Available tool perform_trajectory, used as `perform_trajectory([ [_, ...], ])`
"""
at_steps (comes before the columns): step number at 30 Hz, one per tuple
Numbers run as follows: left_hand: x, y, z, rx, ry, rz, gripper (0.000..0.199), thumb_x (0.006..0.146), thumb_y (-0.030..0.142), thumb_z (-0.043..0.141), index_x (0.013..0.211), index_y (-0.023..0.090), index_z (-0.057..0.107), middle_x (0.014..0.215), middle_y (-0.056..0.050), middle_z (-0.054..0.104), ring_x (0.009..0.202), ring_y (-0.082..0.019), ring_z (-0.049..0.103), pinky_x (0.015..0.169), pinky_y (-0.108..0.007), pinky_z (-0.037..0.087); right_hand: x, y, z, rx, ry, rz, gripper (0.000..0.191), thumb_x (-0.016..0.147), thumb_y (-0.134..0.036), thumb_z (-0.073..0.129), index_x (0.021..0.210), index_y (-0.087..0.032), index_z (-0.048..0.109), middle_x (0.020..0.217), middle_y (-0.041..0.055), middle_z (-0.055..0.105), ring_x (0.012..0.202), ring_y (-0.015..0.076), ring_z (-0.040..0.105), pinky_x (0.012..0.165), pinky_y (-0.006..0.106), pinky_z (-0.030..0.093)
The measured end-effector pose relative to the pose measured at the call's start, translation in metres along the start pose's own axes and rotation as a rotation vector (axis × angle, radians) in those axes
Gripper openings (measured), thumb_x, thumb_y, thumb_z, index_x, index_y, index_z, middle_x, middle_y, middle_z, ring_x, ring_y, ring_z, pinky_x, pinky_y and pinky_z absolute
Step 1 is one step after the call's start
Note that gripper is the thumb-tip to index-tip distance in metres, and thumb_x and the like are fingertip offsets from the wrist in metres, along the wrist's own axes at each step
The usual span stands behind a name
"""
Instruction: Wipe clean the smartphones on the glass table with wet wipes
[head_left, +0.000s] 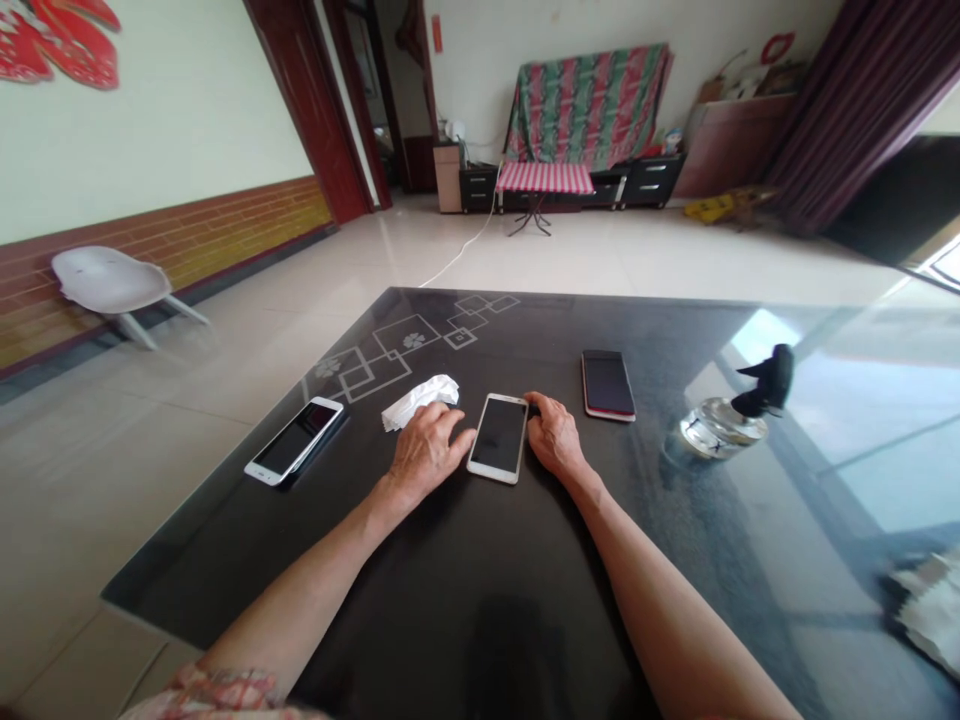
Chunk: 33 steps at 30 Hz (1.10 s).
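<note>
RH [553, 432] at ctr phone [499, 438], LH [429, 448] by tissue [420, 400]

- A white chair [112, 280] stood on the tiled floor [247, 350] by the left wall [202, 120].
- A red decoration [67, 45] hung on that wall, partly out of view.
- A green-and-red patterned cloth [589, 105] was draped against the far wall [480, 60].
- A small table [546, 178] with a pink-and-white striped top stood before a low black cabinet [654, 182].
- A white cable [466, 245] trailed across the floor.
- A dark purple curtain [836, 110] hung at the right.
</note>
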<state>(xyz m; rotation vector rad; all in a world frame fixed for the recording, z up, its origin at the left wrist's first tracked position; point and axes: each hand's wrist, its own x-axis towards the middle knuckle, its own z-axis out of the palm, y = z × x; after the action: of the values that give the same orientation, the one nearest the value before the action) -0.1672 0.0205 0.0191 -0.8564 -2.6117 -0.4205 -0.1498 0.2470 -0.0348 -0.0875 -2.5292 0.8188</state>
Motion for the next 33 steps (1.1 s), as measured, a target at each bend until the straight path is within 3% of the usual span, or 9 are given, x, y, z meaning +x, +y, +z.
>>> perform_trajectory([
  [3,0.03,-0.029,-0.004,0.105,0.053,-0.065,0.022,0.088,0.031,0.055,0.1,0.019,0.069,0.102,-0.009,0.064,0.1,-0.024,0.058,0.093,-0.035,0.045,0.001,0.001,0.0,0.027,0.014,0.011,0.045,0.076,-0.007,0.04,0.115,-0.014,0.062,0.115,0.0124,0.068,0.11,0.026,0.059,0.097,0.039,0.045],
  [6,0.05,-0.053,0.002,0.146,-0.037,-0.106,0.031,0.079,0.031,0.064,0.107,0.018,0.068,0.105,-0.01,0.064,0.101,-0.026,0.06,0.092,-0.036,0.046,0.001,0.002,-0.001,0.047,0.03,0.024,0.043,0.077,-0.008,0.039,0.112,-0.015,0.063,0.113,0.0117,0.069,0.108,0.0253,0.06,0.097,0.038,0.046],
  [9,0.055,-0.07,0.014,0.132,-0.149,-0.111,0.037,0.078,0.03,0.064,0.113,0.02,0.067,0.108,-0.009,0.065,0.099,-0.025,0.062,0.089,-0.033,0.049,0.002,0.002,-0.001,0.058,0.049,0.045,0.041,0.077,-0.009,0.039,0.11,-0.016,0.064,0.11,0.0099,0.07,0.105,0.0239,0.062,0.095,0.036,0.047],
  [13,0.054,-0.082,0.022,0.122,-0.139,-0.143,0.035,0.083,0.017,0.052,0.114,0.016,0.068,0.103,-0.011,0.067,0.094,-0.024,0.065,0.089,-0.034,0.05,0.002,0.0,-0.002,0.058,0.048,0.055,0.04,0.079,-0.01,0.039,0.108,-0.016,0.065,0.108,0.0096,0.07,0.103,0.0231,0.062,0.095,0.035,0.047],
  [16,0.058,-0.077,0.017,0.064,0.003,-0.082,0.034,0.085,0.017,0.05,0.113,0.015,0.068,0.107,-0.011,0.067,0.099,-0.023,0.064,0.092,-0.033,0.049,0.002,-0.001,-0.003,0.064,0.043,0.061,0.04,0.079,-0.009,0.039,0.109,-0.016,0.065,0.109,0.0095,0.07,0.105,0.0233,0.062,0.096,0.036,0.047],
  [19,0.061,-0.057,0.017,-0.072,0.126,0.046,0.029,0.084,0.019,0.053,0.108,0.017,0.07,0.107,-0.008,0.067,0.097,-0.02,0.065,0.091,-0.031,0.051,0.002,-0.002,-0.003,0.062,0.034,0.061,0.041,0.078,-0.008,0.04,0.11,-0.017,0.065,0.11,0.0094,0.07,0.106,0.0239,0.061,0.096,0.037,0.047],
  [23,0.055,-0.026,0.033,-0.198,0.012,0.287,0.032,0.085,0.013,0.05,0.11,0.018,0.068,0.127,-0.008,0.062,0.113,-0.019,0.061,0.099,-0.03,0.049,0.003,-0.003,-0.004,0.057,0.019,0.045,0.043,0.078,-0.007,0.039,0.112,-0.015,0.064,0.113,0.0101,0.069,0.108,0.025,0.06,0.098,0.038,0.046],
  [26,0.048,-0.017,0.046,-0.206,-0.04,0.418,0.037,0.087,0.009,0.046,0.117,0.019,0.066,0.13,-0.007,0.061,0.117,-0.019,0.059,0.1,-0.033,0.048,0.003,-0.005,-0.005,0.042,0.007,0.047,0.044,0.078,-0.006,0.04,0.113,-0.015,0.064,0.114,0.0096,0.069,0.11,0.0252,0.059,0.098,0.038,0.045],
  [33,0.046,-0.015,0.044,-0.073,-0.088,0.512,0.037,0.091,0.01,0.041,0.108,0.024,0.071,0.12,-0.003,0.067,0.091,-0.016,0.062,0.082,-0.03,0.05,0.003,-0.009,-0.006,-0.014,-0.024,0.079,0.046,0.078,-0.005,0.041,0.115,-0.018,0.065,0.115,0.0078,0.069,0.112,0.0243,0.059,0.098,0.035,0.046],
])
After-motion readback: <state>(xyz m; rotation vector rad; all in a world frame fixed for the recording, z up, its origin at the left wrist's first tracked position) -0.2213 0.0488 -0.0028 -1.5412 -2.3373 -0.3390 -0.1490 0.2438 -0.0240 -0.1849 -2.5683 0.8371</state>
